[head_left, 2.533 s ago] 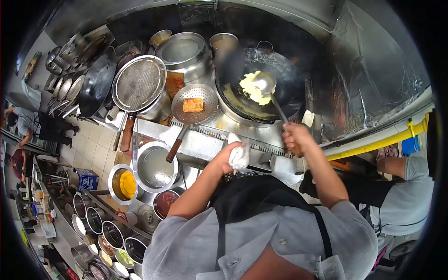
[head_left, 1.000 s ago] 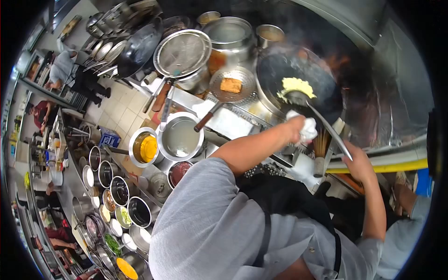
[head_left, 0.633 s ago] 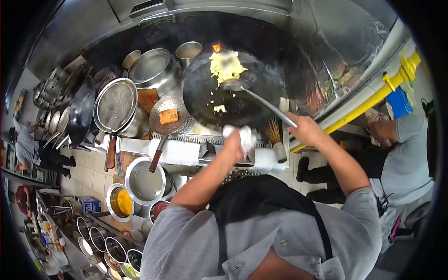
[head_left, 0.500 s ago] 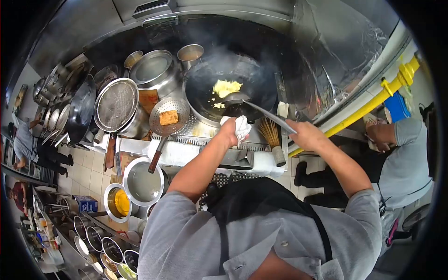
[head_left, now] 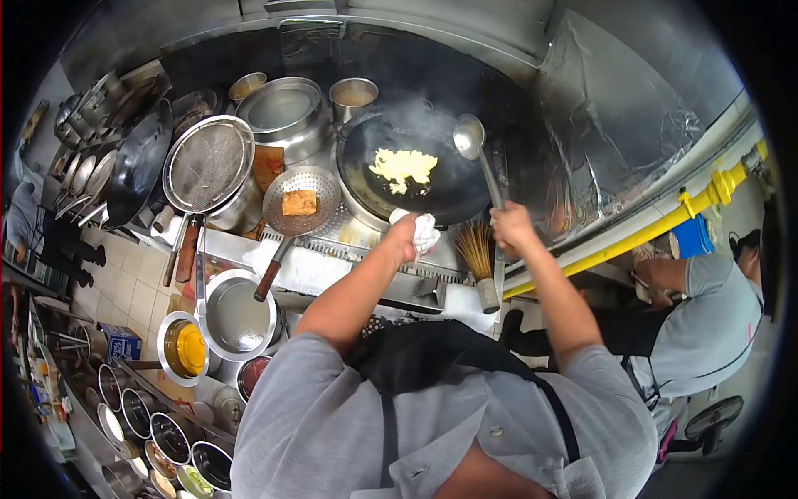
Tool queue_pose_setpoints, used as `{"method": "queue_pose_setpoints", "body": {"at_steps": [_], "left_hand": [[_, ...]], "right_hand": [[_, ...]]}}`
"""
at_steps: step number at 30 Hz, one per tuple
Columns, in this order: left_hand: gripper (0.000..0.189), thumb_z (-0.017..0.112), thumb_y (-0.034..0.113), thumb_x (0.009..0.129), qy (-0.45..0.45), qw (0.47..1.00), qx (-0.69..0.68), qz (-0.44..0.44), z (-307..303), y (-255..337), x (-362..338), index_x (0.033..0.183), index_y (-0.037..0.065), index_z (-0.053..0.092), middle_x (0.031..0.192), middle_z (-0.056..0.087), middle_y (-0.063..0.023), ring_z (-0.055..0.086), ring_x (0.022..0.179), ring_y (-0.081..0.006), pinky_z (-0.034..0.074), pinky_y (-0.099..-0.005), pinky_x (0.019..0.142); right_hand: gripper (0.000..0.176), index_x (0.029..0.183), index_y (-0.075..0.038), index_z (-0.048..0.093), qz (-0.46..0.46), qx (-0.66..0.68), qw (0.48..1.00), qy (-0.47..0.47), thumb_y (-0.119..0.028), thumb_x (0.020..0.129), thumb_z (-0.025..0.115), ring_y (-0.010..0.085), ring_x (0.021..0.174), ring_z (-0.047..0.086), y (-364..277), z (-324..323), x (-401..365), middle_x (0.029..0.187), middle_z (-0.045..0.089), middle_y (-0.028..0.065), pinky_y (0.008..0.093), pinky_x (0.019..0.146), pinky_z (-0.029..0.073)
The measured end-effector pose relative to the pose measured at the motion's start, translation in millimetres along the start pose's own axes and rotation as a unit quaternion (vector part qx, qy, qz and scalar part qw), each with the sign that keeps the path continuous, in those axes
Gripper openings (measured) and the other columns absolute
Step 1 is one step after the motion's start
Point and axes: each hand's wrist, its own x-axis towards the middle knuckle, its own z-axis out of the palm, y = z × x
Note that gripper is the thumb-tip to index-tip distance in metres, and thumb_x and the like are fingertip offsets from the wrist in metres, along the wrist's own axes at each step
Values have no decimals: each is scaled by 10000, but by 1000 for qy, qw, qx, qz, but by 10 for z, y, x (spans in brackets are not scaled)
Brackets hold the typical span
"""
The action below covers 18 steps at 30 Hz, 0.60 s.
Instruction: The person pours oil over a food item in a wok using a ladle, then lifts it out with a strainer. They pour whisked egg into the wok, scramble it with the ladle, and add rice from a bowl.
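Scrambled egg (head_left: 404, 169), pale yellow and in soft lumps, lies in the dark wok (head_left: 457, 190), and steam rises from it. My left hand (head_left: 404, 238) is closed on a folded white cloth (head_left: 426, 234) at the wok's near rim; whatever the cloth covers is hidden. In my right hand (head_left: 512, 228) is the handle of a metal ladle (head_left: 470, 137), gripped to the right of the wok. The ladle's bowl is raised at the wok's right side, apart from the egg.
A perforated skimmer (head_left: 322, 191) holds a browned block (head_left: 299, 203) left of the wok. Nearby are a mesh strainer (head_left: 209, 164), a lidded pot (head_left: 279, 110) and a bamboo brush (head_left: 476, 254). A yellow pipe (head_left: 632, 237) runs along the right, where another person (head_left: 694, 324) stands.
My right hand has lifted the ladle from beside the egg to the wok's right side, its handle now steeper. The egg looks more spread out. My left hand still grips the cloth.
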Motion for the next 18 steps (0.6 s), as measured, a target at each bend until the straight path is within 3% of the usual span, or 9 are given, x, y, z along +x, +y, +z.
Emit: {"method": "queue_pose_setpoints", "body": {"at_steps": [5, 6, 7, 9, 11, 14, 15, 17, 18], "left_hand": [[265, 438, 341, 916, -14, 1000, 5, 22, -204, 55, 327, 836, 149, 601, 736, 640, -46, 635, 646, -248, 518, -450, 531], [283, 422, 356, 926, -5, 1000, 4, 7, -218, 79, 353, 861, 147, 601, 741, 637, -45, 631, 637, -251, 517, -450, 531], [283, 422, 356, 926, -6, 1000, 1, 7, -229, 95, 378, 861, 147, 601, 741, 637, -45, 631, 637, -251, 517, -450, 531], [296, 400, 361, 935, -9, 999, 24, 33, -303, 98, 385, 885, 146, 597, 751, 634, -45, 626, 636, -252, 518, -453, 549], [297, 394, 361, 937, -9, 999, 27, 34, -313, 121, 398, 896, 146, 594, 760, 633, -44, 623, 644, -249, 517, -455, 564], [299, 387, 364, 940, -9, 999, 32, 23, -361, 68, 481, 917, 144, 588, 782, 634, -41, 620, 665, -244, 515, -457, 590], [300, 386, 366, 941, -11, 999, 25, 22, -362, 83, 485, 925, 143, 586, 795, 634, -39, 618, 678, -241, 513, -458, 601], [303, 380, 364, 943, -6, 999, 27, 23, -336, 84, 414, 933, 142, 586, 805, 634, -41, 617, 689, -240, 514, -457, 601], [305, 374, 361, 946, -3, 999, 28, 23, -319, 102, 419, 940, 141, 585, 814, 634, -43, 617, 699, -240, 514, -457, 601]], "right_hand": [[187, 1062, -75, 495, 77, 34, 984, -156, -159, 903, 545, 107, 375, 413, 42, 427, 348, 585, 474, 21, 261, 311, 337], [203, 1100, -98, 485, -11, -65, 979, -191, -173, 916, 528, 100, 374, 397, -49, 380, 268, 584, 462, 11, 255, 316, 333], [203, 1100, -98, 485, -11, -68, 979, -191, -173, 916, 528, 100, 374, 397, -122, 379, 166, 584, 462, 11, 255, 316, 333], [254, 1107, -14, 514, 56, 63, 980, -182, -175, 911, 534, 93, 382, 395, -236, 458, -158, 590, 452, 11, 257, 313, 327], [180, 1000, -38, 520, 132, 165, 961, -180, -198, 918, 529, 82, 380, 366, -257, 451, -64, 573, 419, -5, 243, 314, 313], [219, 795, -91, 401, 366, 402, 775, -321, -223, 928, 513, 84, 378, 346, 155, 519, 461, 566, 413, -7, 253, 322, 288], [219, 795, -91, 401, 367, 402, 775, -321, -223, 928, 513, 84, 378, 346, 79, 635, 314, 566, 413, -7, 253, 322, 288], [173, 851, -117, 403, 137, 208, 955, -164, -219, 926, 521, 51, 410, 366, -33, 927, -70, 617, 439, -20, 211, 321, 283], [134, 913, -120, 432, 180, 249, 937, -164, -213, 922, 528, 51, 415, 372, -37, 914, -175, 617, 442, -16, 210, 317, 284]]}}
